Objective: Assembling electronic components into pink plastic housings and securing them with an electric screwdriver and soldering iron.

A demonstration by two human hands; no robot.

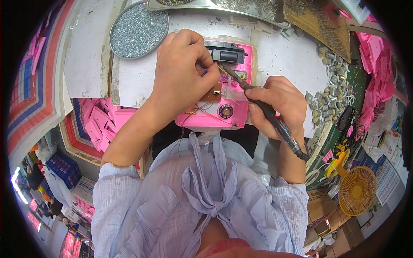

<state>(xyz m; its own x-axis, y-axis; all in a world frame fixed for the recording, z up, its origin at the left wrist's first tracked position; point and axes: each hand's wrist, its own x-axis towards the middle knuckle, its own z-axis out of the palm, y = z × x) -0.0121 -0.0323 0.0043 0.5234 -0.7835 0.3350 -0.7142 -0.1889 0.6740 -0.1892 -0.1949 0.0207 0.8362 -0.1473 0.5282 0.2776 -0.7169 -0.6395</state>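
Note:
A pink plastic housing [243,107] lies before me at the table's near edge. It holds a black part [228,51] at its far end, a brown circuit board [211,95], a round speaker [226,111] and thin coloured wires. My right hand [279,105] is wrapped round the handle of a soldering iron [269,112], its tip down among the wires by the black part. Over the housing's left side my left hand [183,71] pinches a thin red wire [210,68] close to that tip. The left fingertips partly cover the wire's end.
A round tray of small screws [140,30] stands at the far left. Small metal motors [329,99] are heaped on the right, beyond them pink plastic parts [372,64]. More pink parts [101,122] fill a box at left. A yellow fan [357,191] is at lower right.

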